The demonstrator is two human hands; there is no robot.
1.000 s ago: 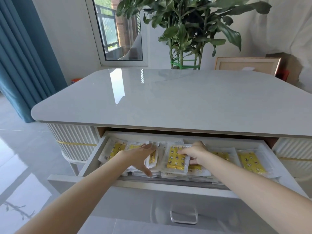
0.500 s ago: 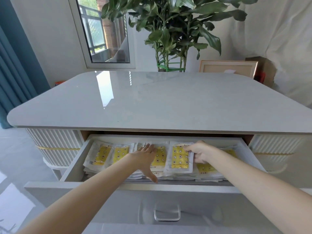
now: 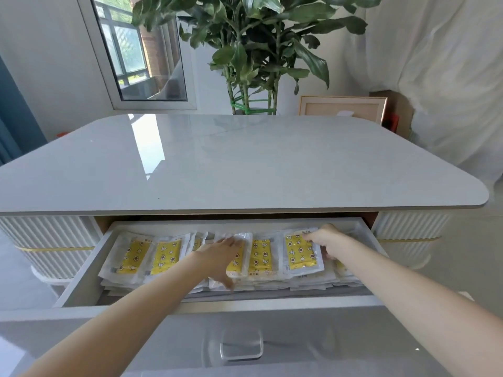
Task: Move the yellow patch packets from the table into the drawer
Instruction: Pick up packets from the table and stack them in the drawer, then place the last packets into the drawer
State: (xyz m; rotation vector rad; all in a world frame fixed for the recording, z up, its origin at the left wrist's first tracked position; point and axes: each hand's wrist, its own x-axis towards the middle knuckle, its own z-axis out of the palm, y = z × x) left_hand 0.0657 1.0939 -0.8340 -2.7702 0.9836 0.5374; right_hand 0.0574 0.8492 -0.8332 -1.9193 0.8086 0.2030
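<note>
The worktop [image 3: 245,164], a glossy grey slab with rounded corners, carries no packets on any part that shows, so the moving itself looks finished or nearly so. Below its front edge the drawer [image 3: 81,270] stands pulled out, and the yellow patch packets [image 3: 261,255] lie inside it in overlapping piles that run from the left wall to the right, several layers deep. What seems left is to level the piles and push the drawer in by its handle [image 3: 241,349], which nobody touches.

The left hand [image 3: 220,257] lies flat and spread on the middle pile, fingers extended, its grip slack and holding nothing. The right hand [image 3: 325,240] curls its fingers over the top corner of the rightmost packet [image 3: 300,254], its grip pinching that edge while the packet rests on the pile.

Each clear packet shows a yellow patch printed with stars and moons. Small print runs along the packets' edges, too fine to read, and no brand can be made out.
</note>
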